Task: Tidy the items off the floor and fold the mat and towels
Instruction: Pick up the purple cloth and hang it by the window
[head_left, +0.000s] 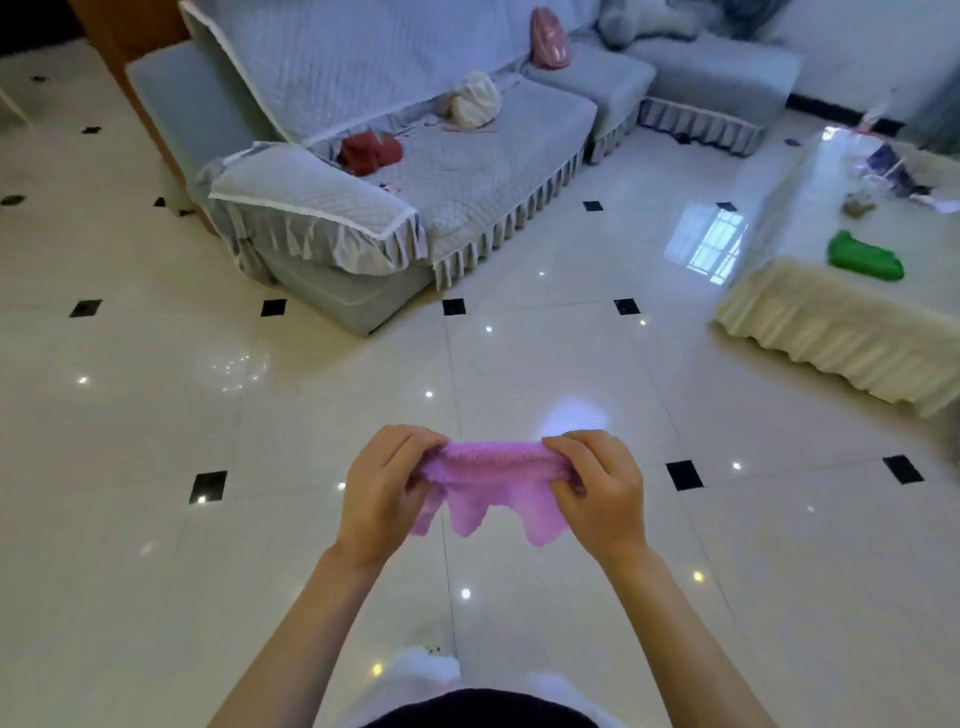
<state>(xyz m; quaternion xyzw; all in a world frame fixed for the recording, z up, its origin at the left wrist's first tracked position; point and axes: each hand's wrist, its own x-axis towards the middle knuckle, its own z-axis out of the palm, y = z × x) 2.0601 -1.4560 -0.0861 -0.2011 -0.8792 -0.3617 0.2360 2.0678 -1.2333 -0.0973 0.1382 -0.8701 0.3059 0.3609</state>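
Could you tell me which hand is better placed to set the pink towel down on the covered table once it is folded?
Probably the right hand. The covered table lies on that side, while the left hand is farther from it. Both hands now grip the pink towel.

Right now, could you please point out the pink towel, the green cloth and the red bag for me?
pink towel (496, 460), head view, on its stretched top edge.
green cloth (865, 258), head view, on its middle.
red bag (370, 151), head view, on its middle.
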